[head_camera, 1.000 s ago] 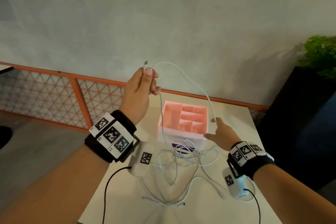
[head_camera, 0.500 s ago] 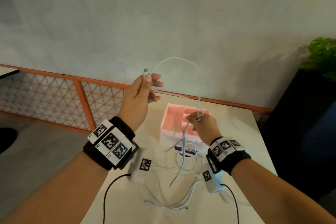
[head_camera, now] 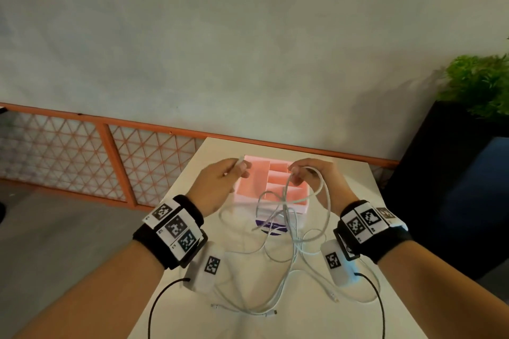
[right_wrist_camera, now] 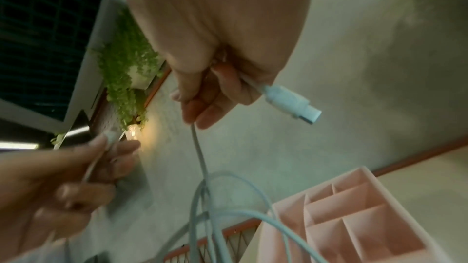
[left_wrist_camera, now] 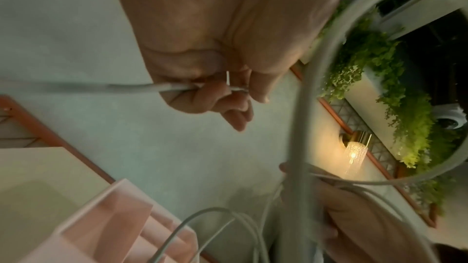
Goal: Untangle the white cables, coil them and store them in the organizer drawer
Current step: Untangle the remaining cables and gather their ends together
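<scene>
Several white cables (head_camera: 278,253) lie tangled on the white table (head_camera: 355,187) in front of the pink organizer drawer (head_camera: 254,179). My left hand (head_camera: 238,170) hovers over the drawer's left side and pinches one cable end (left_wrist_camera: 177,87) between thumb and fingers. Over the drawer's right side, my right hand (head_camera: 296,176) grips a loop of the same cable (head_camera: 323,190). In the right wrist view a white USB plug (right_wrist_camera: 291,101) sticks out of that fist. Strands hang from both hands down into the tangle.
The organizer's open compartments (right_wrist_camera: 354,225) hold nothing that I can see. Loose plug ends (head_camera: 271,320) lie near the table's front edge. An orange lattice railing (head_camera: 110,159) runs behind the table, and a black planter with a green plant (head_camera: 476,85) stands at the right.
Both hands came down from chest height to just above the organizer. The right hand, open by the cable a second ago, now grips a gathered loop.
</scene>
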A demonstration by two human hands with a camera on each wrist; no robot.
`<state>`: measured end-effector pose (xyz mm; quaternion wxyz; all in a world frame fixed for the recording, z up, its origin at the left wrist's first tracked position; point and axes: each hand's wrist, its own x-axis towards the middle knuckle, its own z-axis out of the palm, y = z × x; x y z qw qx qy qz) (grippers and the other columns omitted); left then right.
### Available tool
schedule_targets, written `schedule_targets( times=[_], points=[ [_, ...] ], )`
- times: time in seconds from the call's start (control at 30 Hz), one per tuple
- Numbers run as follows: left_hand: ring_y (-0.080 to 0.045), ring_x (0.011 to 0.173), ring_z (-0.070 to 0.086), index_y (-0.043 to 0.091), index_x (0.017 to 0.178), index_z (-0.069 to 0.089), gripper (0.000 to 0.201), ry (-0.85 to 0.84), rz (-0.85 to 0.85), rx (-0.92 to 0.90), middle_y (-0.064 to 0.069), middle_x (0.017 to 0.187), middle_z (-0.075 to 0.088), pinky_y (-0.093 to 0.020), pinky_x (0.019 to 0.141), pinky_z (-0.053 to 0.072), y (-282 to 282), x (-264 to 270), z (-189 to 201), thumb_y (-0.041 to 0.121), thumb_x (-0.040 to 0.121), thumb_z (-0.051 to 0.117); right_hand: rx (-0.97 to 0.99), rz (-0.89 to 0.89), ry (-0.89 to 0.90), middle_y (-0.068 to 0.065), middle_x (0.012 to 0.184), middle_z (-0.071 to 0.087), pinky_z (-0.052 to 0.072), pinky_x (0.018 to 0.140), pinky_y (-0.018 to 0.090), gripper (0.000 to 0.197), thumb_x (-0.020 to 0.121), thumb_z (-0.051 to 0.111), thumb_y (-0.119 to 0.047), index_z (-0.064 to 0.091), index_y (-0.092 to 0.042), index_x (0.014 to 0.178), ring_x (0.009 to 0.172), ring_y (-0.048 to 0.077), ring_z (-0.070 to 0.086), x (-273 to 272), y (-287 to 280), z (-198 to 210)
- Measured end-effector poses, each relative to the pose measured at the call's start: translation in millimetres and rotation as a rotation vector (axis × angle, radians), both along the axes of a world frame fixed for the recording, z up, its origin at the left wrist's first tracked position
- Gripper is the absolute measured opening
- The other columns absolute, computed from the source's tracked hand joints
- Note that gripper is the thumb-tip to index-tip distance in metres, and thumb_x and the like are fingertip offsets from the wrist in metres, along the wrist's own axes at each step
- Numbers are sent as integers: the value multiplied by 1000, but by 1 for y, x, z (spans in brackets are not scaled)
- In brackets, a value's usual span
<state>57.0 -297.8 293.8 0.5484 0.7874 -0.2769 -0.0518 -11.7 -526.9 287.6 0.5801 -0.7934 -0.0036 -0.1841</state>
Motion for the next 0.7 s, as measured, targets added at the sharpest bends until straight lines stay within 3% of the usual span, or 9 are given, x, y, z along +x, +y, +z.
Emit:
schedule_targets(
  times=[0.07, 0.13, 0.2, 0.33, 0.43, 0.57, 0.63, 0.7],
  points=[
    [5, 83, 57, 21, 116, 66, 28, -11, -58, 82, 5, 114, 67, -7, 65, 43, -8, 0, -6, 31, 95, 51, 86, 107, 21, 4, 66, 69, 53, 69, 22, 21, 84, 56, 10, 69, -7, 83, 63, 17, 63, -4, -5, 3],
    [-6, 109, 55, 23, 122, 64, 32, -26, -159, 201, 5, 128, 61, -15, 90, 42, -20, -2, -15, 30, 92, 56, 134, 191, 51, 4, 67, 71, 54, 70, 22, 28, 81, 52, 18, 68, -3, 88, 64, 14, 65, -6, -9, 5],
    [-7, 114, 52, 20, 120, 64, 32, -10, -229, 276, 4, 128, 60, -16, 98, 35, -35, -5, -29, 24, 88, 62, 109, 235, 72, 4, 71, 72, 55, 71, 22, 29, 81, 49, 20, 67, 0, 91, 65, 13, 66, -8, -10, 6],
    [-18, 108, 58, 18, 110, 69, 25, -30, -178, 341, -3, 115, 66, -23, 94, 39, -57, -7, -53, 23, 86, 65, 122, 200, 58, 13, 77, 70, 55, 72, 24, 21, 83, 52, 13, 68, 1, 92, 66, 20, 65, -13, -15, 5],
    [-23, 100, 57, 17, 108, 70, 24, -82, -207, 455, -5, 102, 63, -25, 83, 38, -60, -4, -63, 29, 89, 60, 191, 168, 50, 20, 79, 67, 56, 73, 28, 20, 82, 53, 12, 69, 3, 90, 71, 28, 65, -16, -23, 2],
    [-26, 91, 58, 13, 99, 67, 21, -115, -205, 497, -9, 98, 61, -33, 81, 44, -56, 3, -65, 28, 93, 53, 383, -90, -59, 2, 61, 68, 56, 72, 30, 30, 83, 44, 13, 69, -3, 78, 65, 20, 65, -18, -30, 2],
    [-23, 86, 56, 11, 100, 66, 23, -144, -206, 593, -6, 95, 59, -30, 77, 43, -52, 10, -66, 28, 93, 52, 599, -248, -102, 1, 57, 65, 54, 70, 27, 29, 86, 46, 3, 69, -5, 71, 61, 18, 64, -21, -38, 7],
    [-21, 80, 54, 11, 98, 65, 23, -145, -180, 641, -4, 91, 58, -25, 67, 38, -48, 15, -70, 29, 93, 51, 728, -333, -125, 1, 59, 64, 51, 75, 24, 19, 86, 50, -7, 66, -3, 77, 63, 19, 62, -27, -46, 10]
  ],
)
